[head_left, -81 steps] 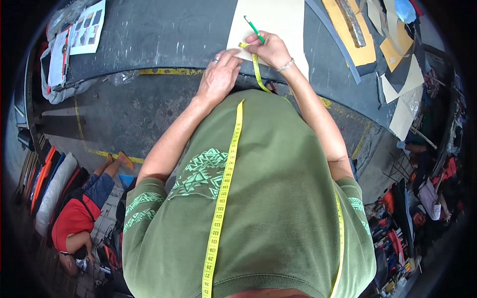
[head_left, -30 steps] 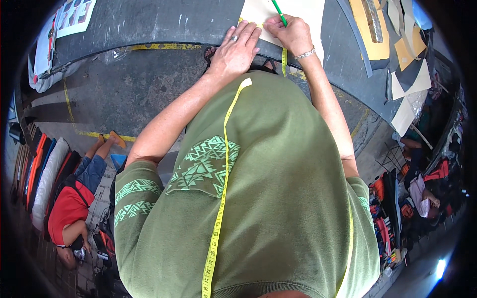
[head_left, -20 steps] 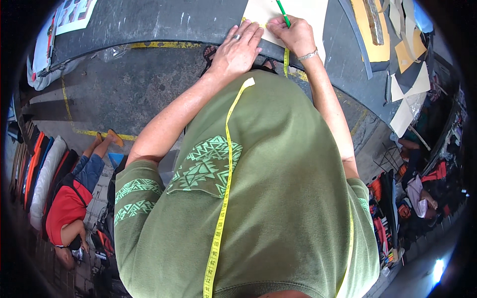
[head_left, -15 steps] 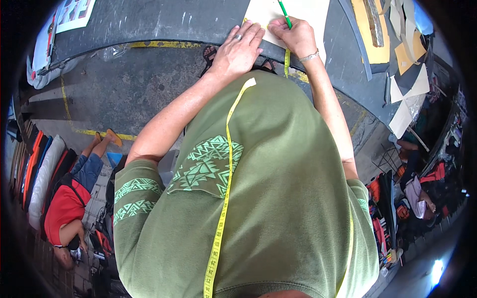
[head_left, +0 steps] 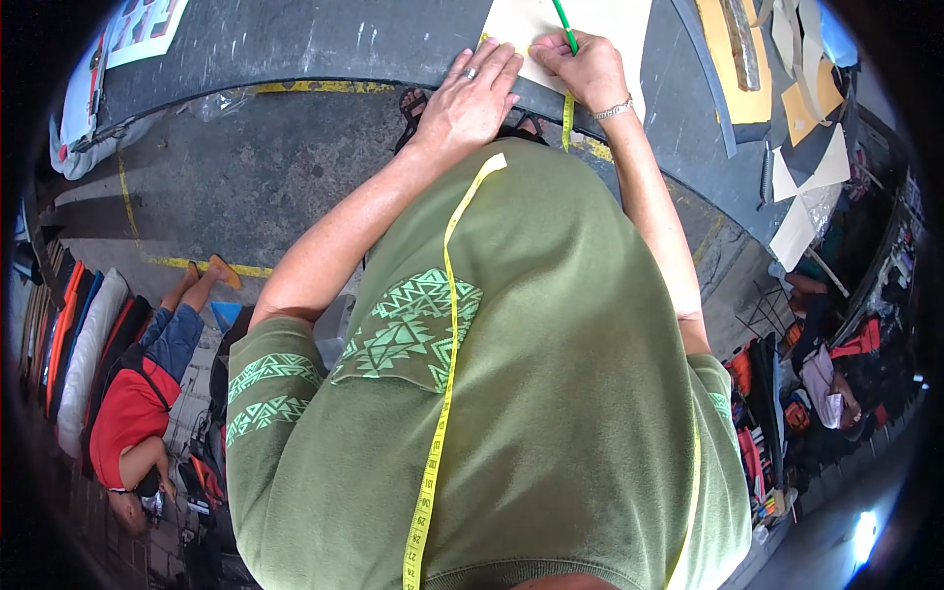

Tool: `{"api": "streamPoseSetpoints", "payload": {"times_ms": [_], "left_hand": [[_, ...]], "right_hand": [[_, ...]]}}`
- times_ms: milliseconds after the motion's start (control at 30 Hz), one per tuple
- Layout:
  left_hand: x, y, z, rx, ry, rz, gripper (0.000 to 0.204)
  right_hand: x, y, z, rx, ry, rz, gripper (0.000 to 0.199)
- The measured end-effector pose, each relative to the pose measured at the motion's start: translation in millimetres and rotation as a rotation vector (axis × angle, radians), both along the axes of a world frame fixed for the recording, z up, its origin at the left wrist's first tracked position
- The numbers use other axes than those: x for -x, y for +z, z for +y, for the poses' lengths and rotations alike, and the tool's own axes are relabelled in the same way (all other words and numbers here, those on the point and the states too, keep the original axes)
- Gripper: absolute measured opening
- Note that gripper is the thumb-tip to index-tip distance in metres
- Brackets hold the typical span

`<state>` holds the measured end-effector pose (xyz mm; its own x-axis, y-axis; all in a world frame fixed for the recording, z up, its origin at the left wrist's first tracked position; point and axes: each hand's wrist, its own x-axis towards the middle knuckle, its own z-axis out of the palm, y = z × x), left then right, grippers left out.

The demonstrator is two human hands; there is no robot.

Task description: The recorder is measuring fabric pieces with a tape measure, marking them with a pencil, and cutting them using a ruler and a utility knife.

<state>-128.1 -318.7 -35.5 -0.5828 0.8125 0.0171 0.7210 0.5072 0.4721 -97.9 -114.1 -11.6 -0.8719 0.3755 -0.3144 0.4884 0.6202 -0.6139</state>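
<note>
My left hand [head_left: 477,96] lies flat with fingers stretched over the near edge of a cream sheet of paper or card [head_left: 615,25]; a ring is on one finger. Yellow bits of tape measure show by its fingertips. My right hand [head_left: 587,71], closed round a green pencil or pen [head_left: 565,25], rests on the same sheet with a yellow bit at its fingertips. Below this hand a yellow tape measure [head_left: 567,123] hangs over the table edge. More tape [head_left: 438,442] runs down the front of my green shirt [head_left: 560,324]. The writing tip is hidden.
The dark table [head_left: 324,39] curves across the front. On its right lie tan card pieces [head_left: 806,108], a long grey strip [head_left: 706,74] and a black coil [head_left: 766,175]. A clipboard [head_left: 84,93] is at far left. A person in red [head_left: 133,413] bends near fabric rolls [head_left: 93,349].
Both hands stay in nearly the same place on the sheet. The green pencil or pen has shifted only very slightly.
</note>
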Motion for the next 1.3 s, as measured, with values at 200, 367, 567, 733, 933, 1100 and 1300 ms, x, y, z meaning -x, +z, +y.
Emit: {"api": "streamPoseSetpoints", "payload": {"times_ms": [200,367,567,733,933,1100,1300], "left_hand": [[0,6,1,0.01,-0.003,0.01,0.05],[2,16,8,-0.033,-0.011,0.064,0.051],[4,31,17,0.042,-0.001,0.16,0.047],[0,40,27,0.08,-0.041,0.199,0.042],[1,38,31,0.134,-0.073,0.24,0.045],[1,34,30,0.11,-0.085,0.257,0.051],[0,36,29,0.1,-0.089,0.228,0.052]], "right_hand": [[1,2,1,0.116,-0.043,-0.01,0.023],[-8,4,13,0.16,-0.047,-0.098,0.027],[-55,12,63,0.108,-0.11,-0.128,0.033],[-85,32,93,-0.178,-0.084,-0.135,0.035],[-46,39,62,0.398,-0.232,0.441,0.031],[-23,8,-10,0.68,-0.282,0.42,0.033],[-33,-13,-12,0.314,-0.191,0.55,0.019]]}}
